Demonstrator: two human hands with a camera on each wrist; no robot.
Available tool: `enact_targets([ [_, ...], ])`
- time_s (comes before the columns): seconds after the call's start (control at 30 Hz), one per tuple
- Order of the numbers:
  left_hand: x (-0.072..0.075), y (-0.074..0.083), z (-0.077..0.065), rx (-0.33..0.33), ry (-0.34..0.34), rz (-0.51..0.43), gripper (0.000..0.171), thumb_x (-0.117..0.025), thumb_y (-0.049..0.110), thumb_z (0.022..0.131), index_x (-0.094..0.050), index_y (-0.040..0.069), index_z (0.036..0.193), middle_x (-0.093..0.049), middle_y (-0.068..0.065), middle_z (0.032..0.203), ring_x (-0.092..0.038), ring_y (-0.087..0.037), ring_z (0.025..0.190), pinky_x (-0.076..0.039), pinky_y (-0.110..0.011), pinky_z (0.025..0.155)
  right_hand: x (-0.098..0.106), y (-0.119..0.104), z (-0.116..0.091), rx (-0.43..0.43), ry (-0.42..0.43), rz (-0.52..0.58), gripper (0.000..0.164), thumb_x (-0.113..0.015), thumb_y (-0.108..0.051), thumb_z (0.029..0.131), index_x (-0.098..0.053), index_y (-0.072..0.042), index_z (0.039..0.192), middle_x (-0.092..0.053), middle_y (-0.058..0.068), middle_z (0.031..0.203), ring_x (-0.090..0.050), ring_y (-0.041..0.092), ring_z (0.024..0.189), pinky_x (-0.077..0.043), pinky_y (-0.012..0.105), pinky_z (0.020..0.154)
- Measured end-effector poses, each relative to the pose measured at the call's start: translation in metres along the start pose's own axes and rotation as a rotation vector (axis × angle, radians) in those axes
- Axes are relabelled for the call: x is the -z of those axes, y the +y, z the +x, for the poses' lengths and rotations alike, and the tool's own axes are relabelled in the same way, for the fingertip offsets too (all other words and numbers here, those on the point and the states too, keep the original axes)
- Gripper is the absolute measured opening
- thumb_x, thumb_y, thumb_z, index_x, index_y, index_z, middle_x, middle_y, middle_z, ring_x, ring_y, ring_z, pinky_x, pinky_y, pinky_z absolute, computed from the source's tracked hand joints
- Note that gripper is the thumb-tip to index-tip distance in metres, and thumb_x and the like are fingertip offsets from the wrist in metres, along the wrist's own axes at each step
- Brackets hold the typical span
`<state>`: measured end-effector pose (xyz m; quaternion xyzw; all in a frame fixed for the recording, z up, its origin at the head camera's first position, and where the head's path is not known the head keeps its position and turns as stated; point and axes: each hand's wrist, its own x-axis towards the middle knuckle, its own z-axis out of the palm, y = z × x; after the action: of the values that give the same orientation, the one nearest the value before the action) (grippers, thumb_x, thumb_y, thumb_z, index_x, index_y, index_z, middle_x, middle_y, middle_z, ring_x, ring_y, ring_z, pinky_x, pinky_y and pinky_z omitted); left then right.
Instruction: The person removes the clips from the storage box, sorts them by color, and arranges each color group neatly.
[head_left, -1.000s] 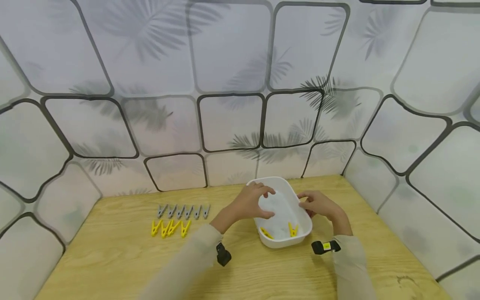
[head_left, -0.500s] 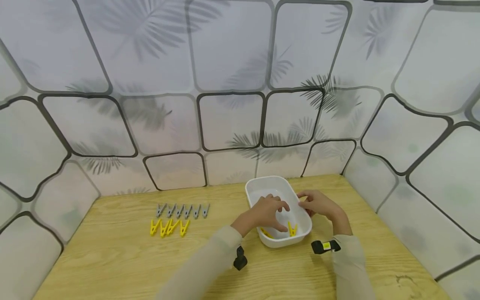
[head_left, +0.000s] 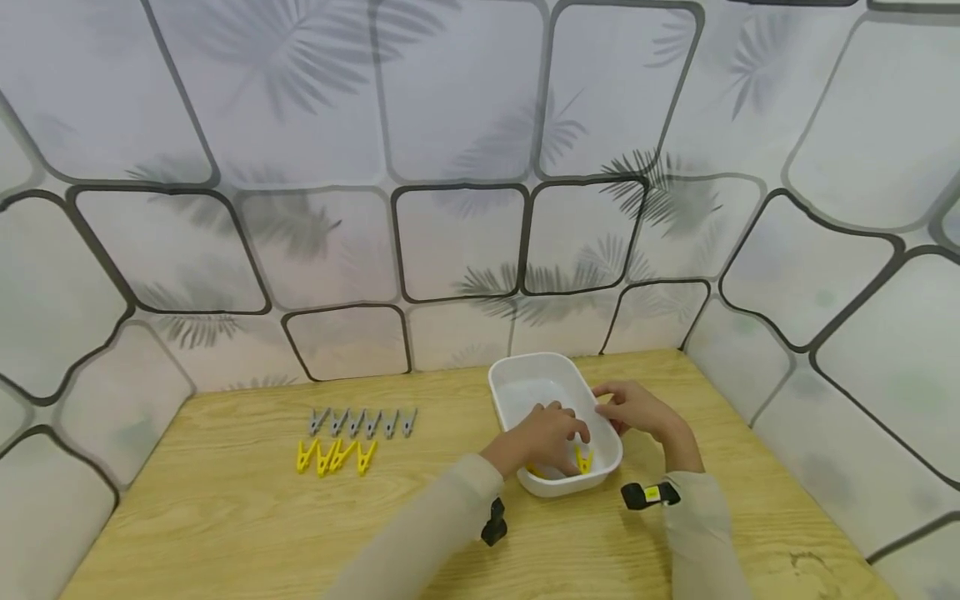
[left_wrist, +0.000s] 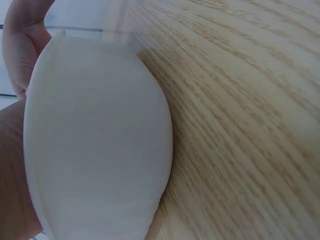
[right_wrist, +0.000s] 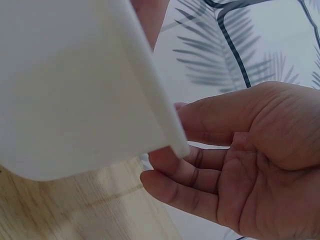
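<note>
A white plastic tub (head_left: 528, 392) stands on the wooden table; its outer wall (left_wrist: 100, 135) fills much of the left wrist view. My left hand (head_left: 549, 437) reaches down inside it, thumb and fingers spread apart close around a yellow clothespin (head_left: 584, 462). Another yellow clothespin (head_left: 533, 471) lies beside it in the tub, mostly hidden under the left hand. My right hand (head_left: 637, 410) grips the tub's right rim, thumb on one side and fingers under the edge, as the right wrist view shows with the hand (right_wrist: 260, 145) at the rim.
On the left of the table lie a row of several grey clothespins (head_left: 354, 422) and, in front of it, a row of several yellow clothespins (head_left: 327, 457). A patterned wall covering (head_left: 457, 250) rises behind the table (head_left: 225, 517) and along both sides.
My left hand has moved right and down, from over the tub's left rim to the yellow clothespin inside. The right hand stays on the rim.
</note>
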<state>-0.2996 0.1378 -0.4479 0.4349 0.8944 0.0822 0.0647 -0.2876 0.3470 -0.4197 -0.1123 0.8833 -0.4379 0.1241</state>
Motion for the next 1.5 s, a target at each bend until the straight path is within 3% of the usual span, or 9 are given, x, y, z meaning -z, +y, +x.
enact_targets([
  [0.3,-0.0089,-0.004,0.0054,0.041,-0.004,0.016,0.044,-0.083,0.052,0.08,-0.073,0.031,0.117,-0.06,0.011,0.096,-0.045,-0.006,0.087,-0.037,-0.029,0.08,-0.0009,-0.0005,0.001,0.008,-0.007,0.011,0.042,-0.056,-0.009,0.102,-0.052,0.013,0.138,-0.069,0.018,0.085,-0.064,0.017,0.066,-0.059,0.05,0.068],
  [0.63,-0.0088,0.0003,0.008,0.054,0.01,0.1,0.044,-0.08,0.061,0.079,-0.074,0.031,0.112,-0.064,0.011,0.102,-0.049,-0.008,0.092,-0.041,-0.032,0.086,-0.0002,0.0024,0.0022,-0.002,-0.004,0.012,0.041,-0.057,-0.009,0.102,-0.053,0.011,0.137,-0.068,0.014,0.083,-0.064,0.015,0.066,-0.06,0.048,0.067],
  [0.93,-0.0096,-0.0019,0.0087,0.136,0.033,0.107,0.051,-0.08,0.06,0.079,-0.072,0.029,0.118,-0.066,0.008,0.112,-0.053,-0.013,0.101,-0.042,-0.036,0.091,0.0002,0.0034,0.0025,0.005,-0.01,0.017,0.041,-0.057,-0.007,0.101,-0.053,0.013,0.136,-0.069,0.014,0.082,-0.065,0.015,0.066,-0.06,0.047,0.066],
  [1.5,-0.0076,-0.0026,0.008,0.163,0.039,0.106,0.051,-0.081,0.058,0.077,-0.075,0.023,0.113,-0.066,0.007,0.106,-0.051,-0.012,0.096,-0.041,-0.033,0.086,0.0005,0.002,0.0008,-0.002,-0.008,0.002,0.042,-0.056,-0.009,0.103,-0.052,0.013,0.137,-0.07,0.017,0.085,-0.065,0.017,0.067,-0.059,0.047,0.067],
])
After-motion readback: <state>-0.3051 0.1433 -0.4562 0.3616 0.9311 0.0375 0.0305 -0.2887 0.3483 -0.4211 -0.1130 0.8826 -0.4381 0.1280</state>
